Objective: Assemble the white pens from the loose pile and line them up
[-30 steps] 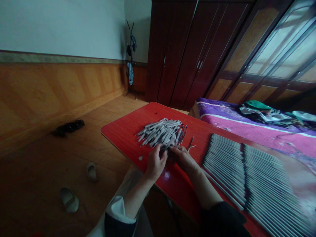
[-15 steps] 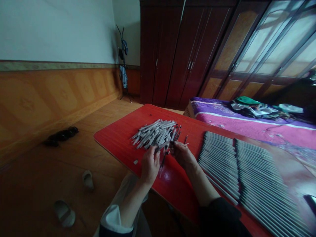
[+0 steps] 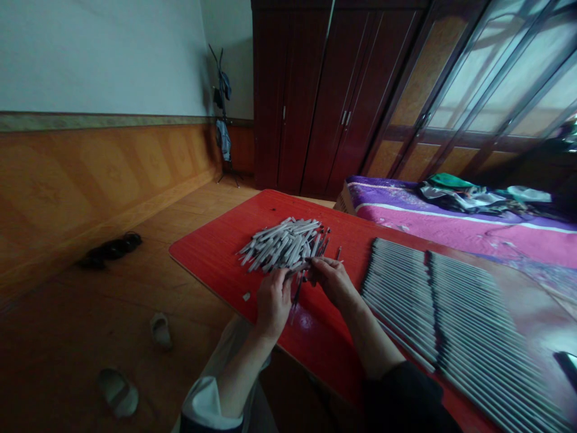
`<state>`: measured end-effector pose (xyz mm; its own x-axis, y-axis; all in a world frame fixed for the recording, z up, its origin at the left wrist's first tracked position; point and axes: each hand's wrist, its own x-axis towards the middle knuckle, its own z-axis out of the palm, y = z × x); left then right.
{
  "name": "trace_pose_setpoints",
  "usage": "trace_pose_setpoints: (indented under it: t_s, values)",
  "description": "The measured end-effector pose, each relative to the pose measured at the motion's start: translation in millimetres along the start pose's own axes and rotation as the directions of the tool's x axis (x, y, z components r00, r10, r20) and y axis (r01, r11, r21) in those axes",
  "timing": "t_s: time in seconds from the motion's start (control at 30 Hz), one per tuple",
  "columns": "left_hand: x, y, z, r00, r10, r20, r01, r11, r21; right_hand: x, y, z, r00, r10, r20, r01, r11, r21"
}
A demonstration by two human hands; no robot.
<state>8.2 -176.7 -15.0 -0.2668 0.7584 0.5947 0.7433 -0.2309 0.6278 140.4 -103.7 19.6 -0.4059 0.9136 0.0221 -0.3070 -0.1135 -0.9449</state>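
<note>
Both hands meet over the near edge of a loose heap of slim grey pen-like sticks (image 3: 283,243), some with dark ends. My left hand (image 3: 273,304) pinches a slim grey stick (image 3: 297,268) near its lower left end. At the stick's dark upper right end, my right hand (image 3: 332,280) has its fingers closed round it. Thin dark rods (image 3: 296,294) lie on the table just below and between the hands. To the right, many such sticks with dark ends lie side by side in two neat rows (image 3: 401,294).
The red table (image 3: 211,246) carries the heap, the rows and a small pale scrap (image 3: 246,296). A dark phone-like object (image 3: 567,365) lies at the far right. Behind stands a bed (image 3: 406,210) with clothes on it. Slippers (image 3: 118,392) are on the floor at left.
My right hand has shifted slightly left, closer to the left hand, along the stick. The view has moved a little; the heap and rows look the same.
</note>
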Motion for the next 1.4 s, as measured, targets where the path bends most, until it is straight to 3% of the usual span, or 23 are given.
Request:
trace_pose_setpoints:
  t_s: [0.5, 0.77, 0.97, 1.2, 1.4]
  values:
    - [-1.4, -2.7, 1.4, 1.0, 0.001, 0.001, -0.001, 1.0, 0.019, -0.3, -7.8, -3.8, 0.996, -0.09, 0.019, 0.092, 0.96, -0.265]
    - [0.8, 3.9, -4.9, 0.999, 0.025, 0.023, -0.027, 0.997, 0.075, 0.5, -3.6, -4.6, 0.995, -0.104, -0.009, 0.1, 0.974, -0.201]
    - [0.4, 5.6, -7.1, 0.999, -0.004, 0.041, 0.0, 0.995, 0.1, 1.9, -6.4, -1.0, 0.989, -0.148, -0.015, 0.133, 0.928, -0.349]
    - [0.3, 2.7, -5.8, 0.996, 0.004, 0.09, -0.014, 0.993, 0.116, 1.5, -10.7, -8.1, 0.967, -0.234, 0.104, 0.254, 0.825, -0.505]
    - [-0.4, 0.5, -4.2, 0.996, 0.002, 0.092, -0.011, 0.995, 0.096, 0.4, -12.7, -8.5, 0.962, -0.24, 0.132, 0.274, 0.832, -0.482]
